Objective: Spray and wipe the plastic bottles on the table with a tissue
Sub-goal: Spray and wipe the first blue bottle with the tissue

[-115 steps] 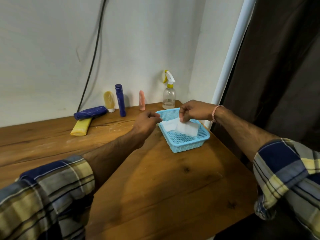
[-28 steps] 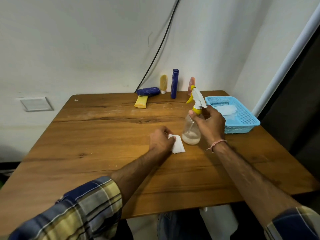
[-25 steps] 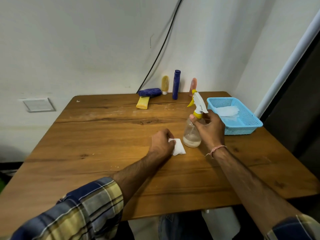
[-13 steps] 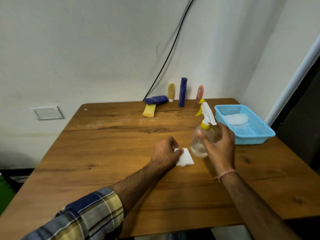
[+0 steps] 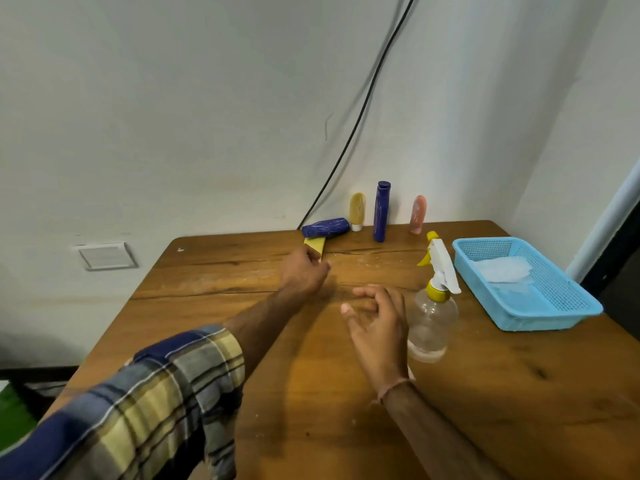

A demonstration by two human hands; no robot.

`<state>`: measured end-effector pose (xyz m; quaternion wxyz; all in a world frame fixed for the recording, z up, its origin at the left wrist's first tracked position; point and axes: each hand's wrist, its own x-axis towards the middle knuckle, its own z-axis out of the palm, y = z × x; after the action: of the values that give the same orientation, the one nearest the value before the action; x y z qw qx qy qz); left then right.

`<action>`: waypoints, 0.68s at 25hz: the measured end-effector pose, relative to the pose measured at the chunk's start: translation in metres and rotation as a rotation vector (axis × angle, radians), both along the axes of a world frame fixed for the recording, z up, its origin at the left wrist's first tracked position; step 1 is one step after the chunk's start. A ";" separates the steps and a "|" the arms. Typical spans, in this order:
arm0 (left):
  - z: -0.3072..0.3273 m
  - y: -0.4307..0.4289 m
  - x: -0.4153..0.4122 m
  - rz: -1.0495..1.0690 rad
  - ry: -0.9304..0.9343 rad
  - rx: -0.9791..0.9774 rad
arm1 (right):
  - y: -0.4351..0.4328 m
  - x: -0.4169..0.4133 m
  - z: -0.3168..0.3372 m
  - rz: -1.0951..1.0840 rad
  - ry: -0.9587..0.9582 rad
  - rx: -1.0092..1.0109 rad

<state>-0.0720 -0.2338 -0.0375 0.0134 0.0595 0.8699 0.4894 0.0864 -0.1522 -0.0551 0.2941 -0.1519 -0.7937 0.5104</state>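
Observation:
My left hand [image 5: 303, 273] reaches to the far side of the wooden table [image 5: 346, 410] and curls its fingers over the near end of a yellow tube [image 5: 316, 244], which lies flat. A dark blue bottle [image 5: 325, 226] lies across the tube's far end. My right hand [image 5: 377, 317] hovers with fingers spread, just left of the clear spray bottle [image 5: 431, 323] with a yellow and white trigger, and is apart from it. The spray bottle stands upright. The tissue I held earlier is mostly hidden; a pale scrap shows beside my right wrist.
Against the wall stand a tan bottle [image 5: 357, 211], a tall blue bottle [image 5: 381, 211] and a pink bottle [image 5: 418, 214]. A light blue basket [image 5: 554, 323] with white tissues [image 5: 502, 270] sits at the right. A black cable [image 5: 356, 116] runs down the wall.
My right hand has let go of the spray bottle, which now stands on the table. My left hand left the tissue and reached forward to the yellow tube.

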 end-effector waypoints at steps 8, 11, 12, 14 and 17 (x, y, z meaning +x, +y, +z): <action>-0.003 0.008 -0.095 0.130 -0.098 -0.024 | 0.019 -0.138 0.001 -0.110 -0.189 -0.163; -0.014 0.017 -0.110 0.085 -0.087 -0.080 | 0.021 -0.169 -0.003 -0.159 -0.229 -0.191; -0.017 0.020 -0.115 0.080 -0.046 -0.082 | 0.020 -0.176 -0.004 -0.167 -0.228 -0.199; -0.018 0.024 -0.124 0.077 0.032 -0.072 | 0.020 -0.185 -0.005 -0.189 -0.226 -0.203; -0.020 0.027 -0.134 0.085 0.074 -0.098 | 0.023 -0.193 -0.006 -0.195 -0.215 -0.229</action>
<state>-0.2059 -0.2068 -0.0570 -0.0368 0.0401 0.8945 0.4438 -0.1062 -0.1295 -0.0610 0.2365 -0.3143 -0.7388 0.5472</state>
